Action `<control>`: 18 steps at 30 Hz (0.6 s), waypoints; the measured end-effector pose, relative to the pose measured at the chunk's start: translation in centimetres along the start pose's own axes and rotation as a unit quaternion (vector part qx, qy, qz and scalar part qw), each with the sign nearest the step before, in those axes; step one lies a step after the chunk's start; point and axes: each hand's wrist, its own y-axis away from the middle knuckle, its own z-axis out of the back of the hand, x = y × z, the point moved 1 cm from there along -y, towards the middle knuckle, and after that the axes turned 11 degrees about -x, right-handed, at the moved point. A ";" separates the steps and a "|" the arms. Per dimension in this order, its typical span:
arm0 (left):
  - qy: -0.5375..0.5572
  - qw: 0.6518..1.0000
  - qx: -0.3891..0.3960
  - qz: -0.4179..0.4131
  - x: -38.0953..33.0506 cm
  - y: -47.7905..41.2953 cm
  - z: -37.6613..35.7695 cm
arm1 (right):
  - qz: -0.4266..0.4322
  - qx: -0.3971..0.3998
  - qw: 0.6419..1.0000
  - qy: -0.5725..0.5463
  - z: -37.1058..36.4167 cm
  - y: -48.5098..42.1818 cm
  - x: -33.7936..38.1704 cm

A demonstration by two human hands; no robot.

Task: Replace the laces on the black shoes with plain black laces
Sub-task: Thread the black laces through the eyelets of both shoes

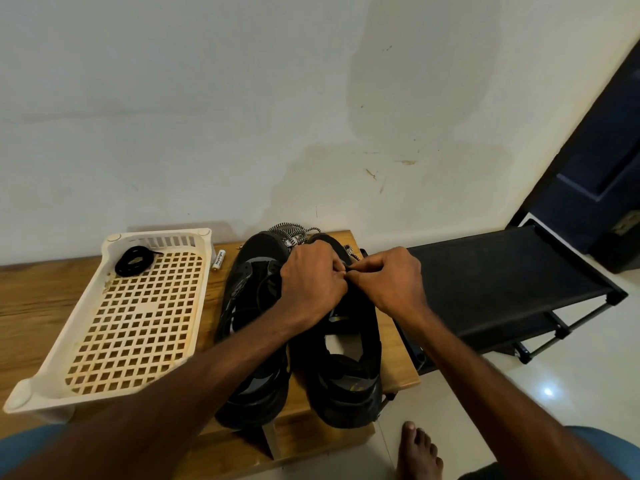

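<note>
Black shoes point(249, 289) are set just right of the white basket point(52, 386); at the farther one, a black lace point(347, 268) is pinched by left hand point(313, 282) & right hand point(388, 282), both grips pressed together. Lace judged light, limp, prob. slippery: best held near its stiff tip.

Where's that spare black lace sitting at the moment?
In the head view, the coiled black lace lies in the far corner of the white basket, left of a small battery and the black shoes.
</note>
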 end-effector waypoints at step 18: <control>0.005 0.999 0.010 0.032 0.6 -0.3 0.5 | 0.029 0.012 0.998 -0.061 -0.6 3.3 -0.8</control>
